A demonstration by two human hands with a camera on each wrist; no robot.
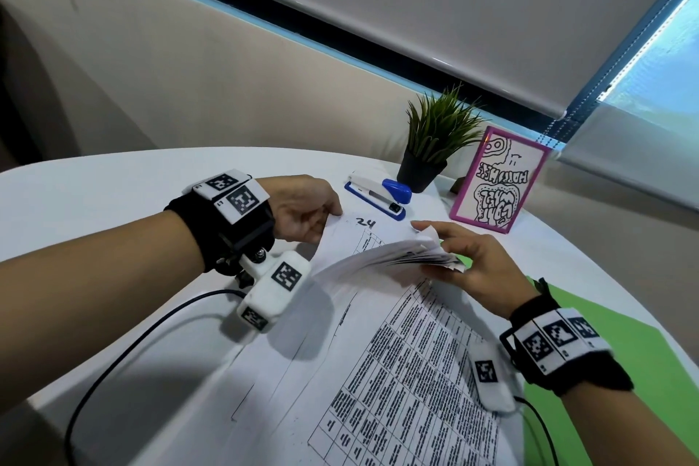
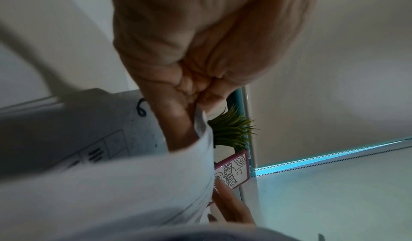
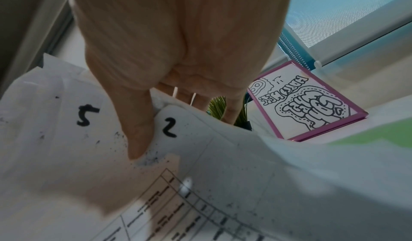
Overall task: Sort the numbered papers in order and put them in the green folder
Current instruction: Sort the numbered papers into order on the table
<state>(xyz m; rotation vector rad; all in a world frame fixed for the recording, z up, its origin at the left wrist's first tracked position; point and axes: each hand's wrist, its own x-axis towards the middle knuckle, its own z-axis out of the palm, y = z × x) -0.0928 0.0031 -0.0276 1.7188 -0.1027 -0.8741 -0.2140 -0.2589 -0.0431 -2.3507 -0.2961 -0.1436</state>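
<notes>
Sheets of printed tables (image 1: 397, 371) lie flat at lower centre on the bench (image 1: 94, 200), their long axis running from lower left to upper right. Beyond them I fan a stack of numbered papers (image 1: 382, 257): my right hand (image 1: 469, 269) grips its right edge, thumb curled on top, while my left hand (image 1: 306, 212) pinches the upper-left corner of the sheet marked 24. The green folder (image 1: 612, 348) lies at right under my right wrist, so the right hand is nearer it. Sorting looks unfinished. My right wrist view alone shows corners numbered 5 and 2; the left wrist view shows a 6. Farther back stand a stapler (image 1: 378, 193), potted plant (image 1: 435, 140) and pink-framed drawing (image 1: 499, 178).
</notes>
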